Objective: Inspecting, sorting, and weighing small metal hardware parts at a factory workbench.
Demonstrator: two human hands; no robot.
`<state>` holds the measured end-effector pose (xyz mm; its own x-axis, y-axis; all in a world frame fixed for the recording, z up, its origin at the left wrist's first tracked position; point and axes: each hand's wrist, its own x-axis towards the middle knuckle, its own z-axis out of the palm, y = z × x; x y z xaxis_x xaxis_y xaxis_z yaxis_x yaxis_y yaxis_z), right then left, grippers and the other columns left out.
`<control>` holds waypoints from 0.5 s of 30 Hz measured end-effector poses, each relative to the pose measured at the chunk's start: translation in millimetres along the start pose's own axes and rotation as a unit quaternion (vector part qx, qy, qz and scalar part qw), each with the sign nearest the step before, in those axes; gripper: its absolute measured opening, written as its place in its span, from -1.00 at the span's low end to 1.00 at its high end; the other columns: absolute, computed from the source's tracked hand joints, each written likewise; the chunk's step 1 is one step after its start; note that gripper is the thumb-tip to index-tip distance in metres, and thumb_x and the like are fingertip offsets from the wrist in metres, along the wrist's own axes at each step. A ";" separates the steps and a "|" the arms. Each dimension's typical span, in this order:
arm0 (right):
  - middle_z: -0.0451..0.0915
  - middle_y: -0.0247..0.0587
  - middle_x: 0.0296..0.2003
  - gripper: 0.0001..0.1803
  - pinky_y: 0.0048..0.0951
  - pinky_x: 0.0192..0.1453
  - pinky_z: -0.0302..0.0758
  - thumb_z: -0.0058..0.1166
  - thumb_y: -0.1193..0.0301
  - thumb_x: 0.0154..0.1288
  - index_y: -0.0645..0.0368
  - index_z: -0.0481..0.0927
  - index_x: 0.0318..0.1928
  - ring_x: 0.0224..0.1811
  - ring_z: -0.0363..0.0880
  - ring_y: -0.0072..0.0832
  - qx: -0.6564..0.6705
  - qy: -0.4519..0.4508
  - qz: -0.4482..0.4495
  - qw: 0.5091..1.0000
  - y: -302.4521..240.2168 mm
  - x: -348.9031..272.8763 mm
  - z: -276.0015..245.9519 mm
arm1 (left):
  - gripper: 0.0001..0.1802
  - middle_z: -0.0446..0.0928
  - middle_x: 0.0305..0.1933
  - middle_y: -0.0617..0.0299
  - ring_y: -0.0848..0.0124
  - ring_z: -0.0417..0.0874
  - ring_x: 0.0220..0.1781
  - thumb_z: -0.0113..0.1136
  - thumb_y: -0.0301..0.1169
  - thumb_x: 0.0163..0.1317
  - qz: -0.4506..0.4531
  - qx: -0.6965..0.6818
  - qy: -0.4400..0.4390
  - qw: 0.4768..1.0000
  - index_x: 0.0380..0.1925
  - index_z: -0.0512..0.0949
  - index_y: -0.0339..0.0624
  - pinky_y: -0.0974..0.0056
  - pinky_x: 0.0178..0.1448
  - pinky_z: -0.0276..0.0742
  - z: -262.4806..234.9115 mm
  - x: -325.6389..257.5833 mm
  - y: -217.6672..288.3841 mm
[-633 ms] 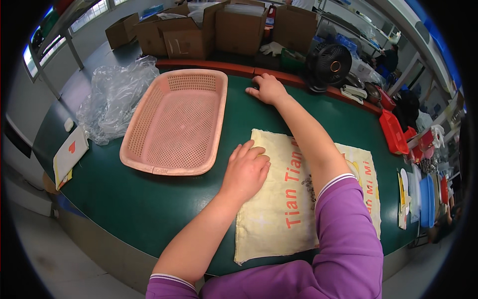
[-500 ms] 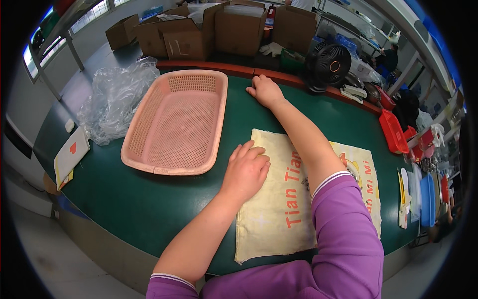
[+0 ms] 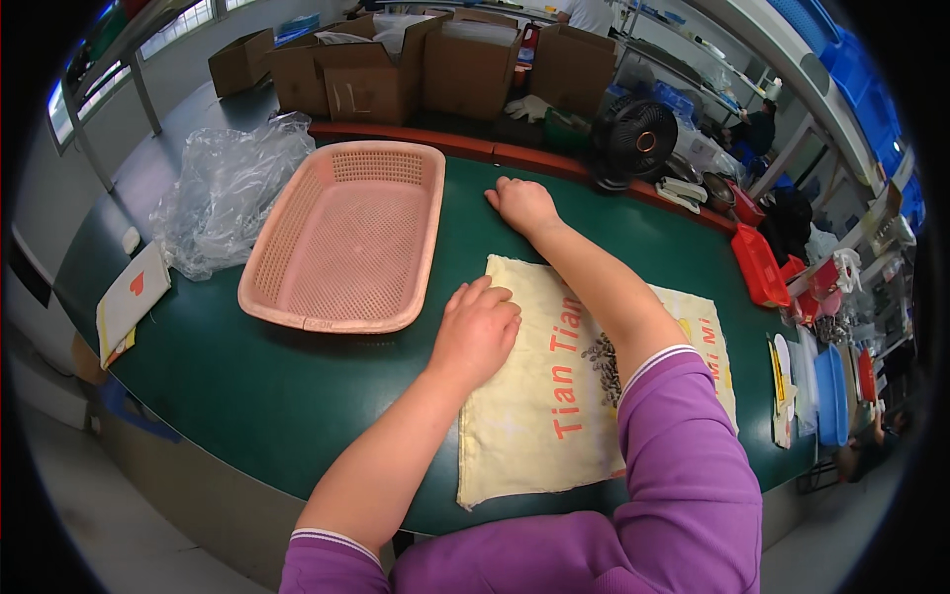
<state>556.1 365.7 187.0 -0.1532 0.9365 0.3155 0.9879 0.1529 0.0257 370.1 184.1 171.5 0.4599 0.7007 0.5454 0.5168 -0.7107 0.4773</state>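
Note:
A pale yellow cloth (image 3: 515, 436) with orange lettering lies spread on the green table (image 3: 247, 406) in front of me. On its left edge rests my left hand (image 3: 480, 332), palm down with the fingers apart and a little bent. My right hand (image 3: 524, 206) is past the cloth's far edge, low over the table, its fingers curled in; whatever may be inside them is hidden. Small dark pieces (image 3: 602, 366) lie heaped on the cloth, partly covered by my right forearm. To the left of both hands stands a pink mesh basket (image 3: 346, 238) with nothing in it.
Crumpled clear plastic (image 3: 223, 198) lies left of the basket, near a folded white cloth (image 3: 134, 297) with a red heart. A black fan (image 3: 638, 144) and cardboard boxes (image 3: 470, 64) stand along the back. Red (image 3: 760, 267) and blue trays (image 3: 831, 396) sit at the right.
The whole view has shifted slightly, moving the cloth and basket a little in the picture. More of the dark pieces shows beside my right forearm. My left hand stays on the cloth's edge.

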 end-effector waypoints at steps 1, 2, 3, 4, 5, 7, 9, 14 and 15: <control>0.69 0.03 -0.24 -0.60 -0.10 -0.04 0.61 -0.06 0.09 0.43 0.20 0.59 -0.21 -0.16 0.68 -0.07 0.005 0.007 -0.005 1.000 -0.4 -2.1 -0.9 | -0.88 0.59 0.03 0.20 0.07 0.46 0.31 0.22 -0.39 0.23 0.005 -0.005 0.003 1.000 -0.26 0.66 -0.09 -0.04 0.42 0.29 0.0 -0.3 -0.3; 0.69 0.03 -0.24 -0.60 -0.10 -0.04 0.61 -0.06 0.09 0.43 0.20 0.59 -0.21 -0.16 0.68 -0.07 0.003 0.003 -0.007 1.000 -0.9 -4.4 -3.2 | -0.88 0.59 0.02 0.20 0.08 0.46 0.30 0.23 -0.39 0.23 0.005 -0.007 0.003 1.000 -0.25 0.66 -0.09 -0.04 0.41 0.29 0.0 -0.3 -0.7; 0.69 0.03 -0.29 -0.60 -0.08 -0.05 0.60 -0.04 0.09 0.43 0.20 0.59 -0.24 -0.18 0.68 -0.05 0.011 0.006 -0.018 1.000 -0.9 -6.8 -7.8 | -0.88 0.59 0.02 0.20 0.08 0.46 0.30 0.23 -0.39 0.23 0.002 -0.004 0.002 1.000 -0.25 0.66 -0.10 -0.04 0.41 0.29 -0.2 -0.7 -1.2; 0.69 0.03 -0.33 -0.61 -0.06 -0.05 0.59 -0.02 0.10 0.42 0.20 0.59 -0.26 -0.20 0.67 -0.03 0.019 -0.010 -0.022 1.000 -1.3 -10.2 -14.4 | -0.88 0.59 0.02 0.20 0.08 0.46 0.30 0.23 -0.39 0.23 0.005 -0.010 -0.001 1.000 -0.25 0.66 -0.10 -0.04 0.41 0.29 -0.6 -1.0 -1.7; 0.69 0.03 -0.33 -0.61 -0.06 -0.05 0.59 -0.02 0.10 0.42 0.20 0.59 -0.26 -0.20 0.67 -0.03 0.019 0.007 -0.026 0.999 -2.3 -15.7 -22.6 | -0.87 0.59 0.02 0.19 0.08 0.46 0.30 0.23 -0.39 0.23 0.005 -0.010 -0.004 1.000 -0.24 0.66 -0.10 -0.04 0.41 0.29 -0.7 -1.0 -2.2; 0.66 0.07 -0.40 -0.59 -0.05 -0.11 0.56 0.02 0.08 0.41 0.22 0.58 -0.32 -0.25 0.65 0.02 0.155 0.066 0.045 0.985 -1.9 -27.2 -47.7 | -0.87 0.59 0.02 0.19 0.07 0.46 0.30 0.23 -0.39 0.22 0.006 -0.014 -0.007 1.000 -0.24 0.66 -0.11 -0.03 0.42 0.30 0.1 -0.7 -2.2; 0.62 0.10 -0.45 -0.56 -0.06 -0.20 0.52 0.09 0.07 0.38 0.25 0.57 -0.37 -0.31 0.62 0.05 0.197 0.060 0.058 0.977 -0.8 -45.1 -78.7 | -0.86 0.59 0.02 0.18 0.07 0.47 0.30 0.23 -0.40 0.22 0.004 -0.015 0.001 1.000 -0.24 0.66 -0.13 -0.02 0.41 0.30 -0.1 -0.6 -2.0; 0.55 0.00 -0.55 -0.64 -0.14 -0.37 0.49 0.18 0.15 0.34 0.20 0.58 -0.41 -0.46 0.55 0.00 0.226 -0.051 -0.107 0.967 -23.2 -135.4 -113.1 | -0.77 0.52 0.15 0.08 0.02 0.38 0.37 0.22 -0.35 0.21 -0.028 -0.002 -0.010 1.000 -0.16 0.64 -0.17 -0.11 0.48 0.20 -1.3 0.2 0.5; 0.56 -0.02 -0.52 -0.67 -0.13 -0.34 0.50 0.17 0.17 0.34 0.19 0.60 -0.40 -0.43 0.57 -0.02 0.195 -0.071 -0.138 0.968 -25.0 -145.5 -113.8 | -0.77 0.52 0.15 0.08 0.02 0.38 0.37 0.22 -0.35 0.21 -0.022 -0.003 -0.011 1.000 -0.16 0.64 -0.17 -0.11 0.48 0.20 -1.7 0.1 1.0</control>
<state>556.5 189.7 248.5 -0.4390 0.8726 0.2142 0.8286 0.4853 -0.2790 369.5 183.4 173.2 0.4520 0.7327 0.5087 0.5335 -0.6791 0.5042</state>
